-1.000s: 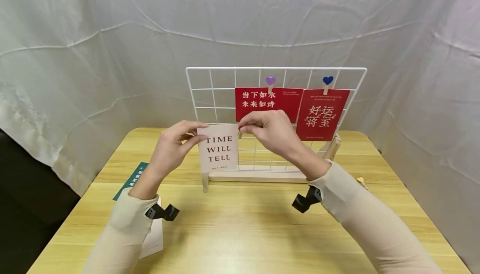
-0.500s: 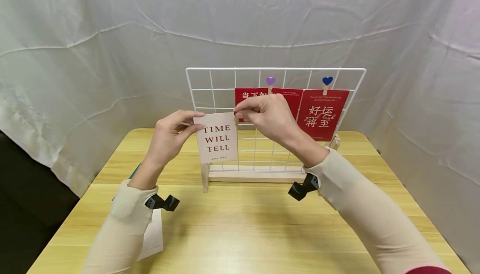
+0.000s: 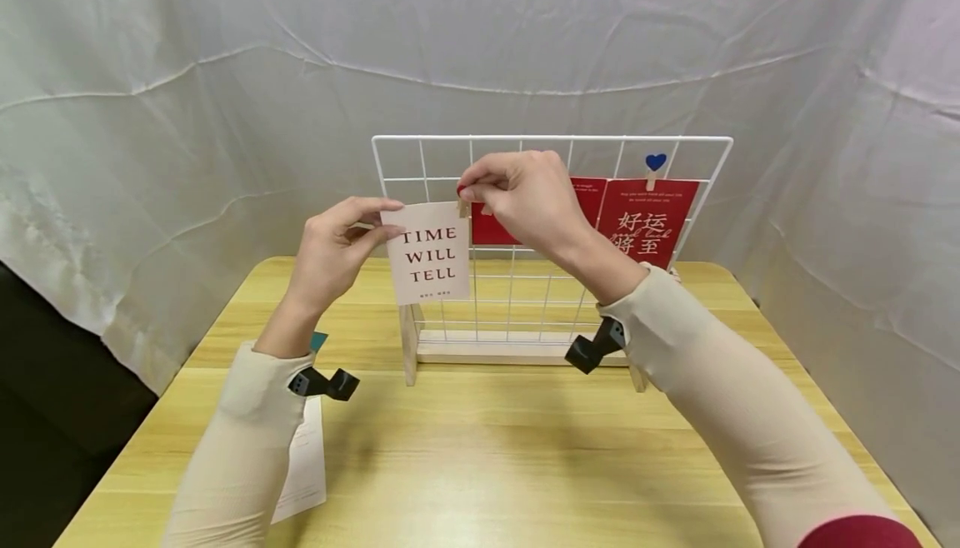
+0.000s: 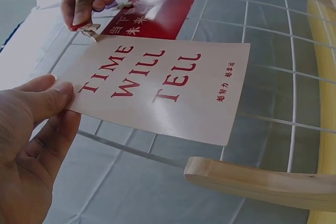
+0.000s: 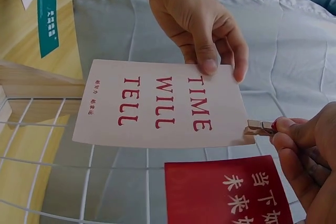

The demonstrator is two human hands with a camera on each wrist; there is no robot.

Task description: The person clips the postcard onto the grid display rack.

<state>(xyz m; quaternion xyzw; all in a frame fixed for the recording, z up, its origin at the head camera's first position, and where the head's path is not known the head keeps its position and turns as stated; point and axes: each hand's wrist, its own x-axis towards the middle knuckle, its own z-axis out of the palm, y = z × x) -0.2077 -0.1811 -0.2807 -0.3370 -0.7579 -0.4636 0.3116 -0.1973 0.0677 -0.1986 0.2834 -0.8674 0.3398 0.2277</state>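
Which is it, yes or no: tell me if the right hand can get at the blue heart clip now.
Probably yes, after letting go: the right hand pinches the red heart clip, though nothing visible blocks its way to the blue heart clip.

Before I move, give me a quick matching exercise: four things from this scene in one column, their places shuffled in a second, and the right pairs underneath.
Things
1. TIME WILL TELL card
2. red-topped clothespin
3. blue heart clip
4. teal card

Places
A. lying on the table
B. pinched by the right hand
C. at the top of the rightmost red card
D. held at its edge by the left hand

Pairs: 1-D, 2-B, 3-C, 4-A
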